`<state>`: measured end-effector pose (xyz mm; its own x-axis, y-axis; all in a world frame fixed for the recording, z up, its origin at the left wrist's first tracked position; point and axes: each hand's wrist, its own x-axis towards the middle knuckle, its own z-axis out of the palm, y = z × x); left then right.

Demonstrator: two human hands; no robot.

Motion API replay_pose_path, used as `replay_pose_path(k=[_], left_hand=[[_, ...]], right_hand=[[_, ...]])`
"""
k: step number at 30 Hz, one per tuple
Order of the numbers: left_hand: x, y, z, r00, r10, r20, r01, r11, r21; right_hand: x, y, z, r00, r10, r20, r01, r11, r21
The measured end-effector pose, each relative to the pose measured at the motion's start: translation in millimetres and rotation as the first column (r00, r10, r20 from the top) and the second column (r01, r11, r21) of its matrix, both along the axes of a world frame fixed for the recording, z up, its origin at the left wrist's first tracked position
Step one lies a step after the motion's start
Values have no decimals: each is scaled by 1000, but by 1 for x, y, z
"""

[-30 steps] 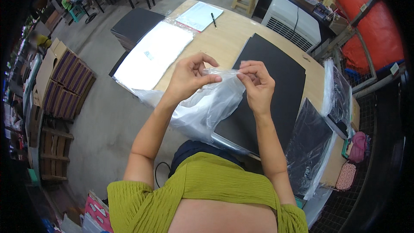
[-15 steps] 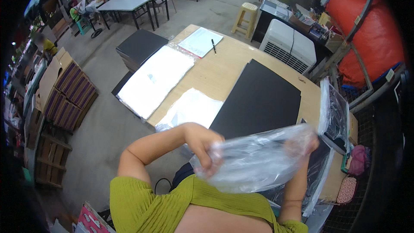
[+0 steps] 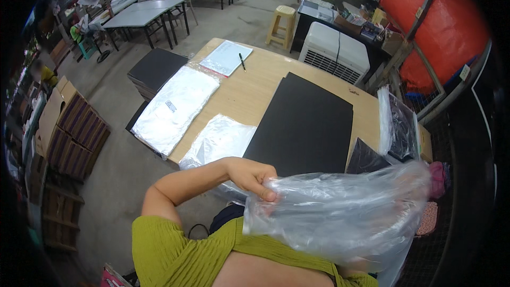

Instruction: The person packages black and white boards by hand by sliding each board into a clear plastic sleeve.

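Table [image 3: 247, 95] at 12 — clear bag [image 3: 340, 212] at 5, likely light, soft, slippery; best taken by its edges. Left hand [image 3: 254, 177] at 6 pinches its 10 o'clock edge — right hand [image 3: 412, 182] at 4, blurred through it, can't tell grip

Down it looks from the wearer's head, the left fisheye of the pair, facing forward too: shirt [image 3: 180, 244] right up close below, left hand [image 3: 252, 177] and plastic [image 3: 340, 210] just beyond, table [image 3: 254, 85] across the middle, far tables [image 3: 142, 13] small up top, and straight edges bowing hard out at the margins!
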<state>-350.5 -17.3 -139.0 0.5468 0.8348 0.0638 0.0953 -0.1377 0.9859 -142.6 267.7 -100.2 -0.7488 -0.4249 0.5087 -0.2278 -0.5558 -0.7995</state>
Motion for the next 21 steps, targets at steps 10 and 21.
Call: replay_pose_path(k=[10, 21], left_hand=[[32, 1, -4, 972, 22, 232, -1, 996, -89], [-13, -3, 59, -28, -104, 994, -170, 981, 97]], right_hand=[[75, 14, -21, 960, -269, 80, 278, 951, -137], [121, 14, -57, 959, -261, 113, 259, 965, 30]])
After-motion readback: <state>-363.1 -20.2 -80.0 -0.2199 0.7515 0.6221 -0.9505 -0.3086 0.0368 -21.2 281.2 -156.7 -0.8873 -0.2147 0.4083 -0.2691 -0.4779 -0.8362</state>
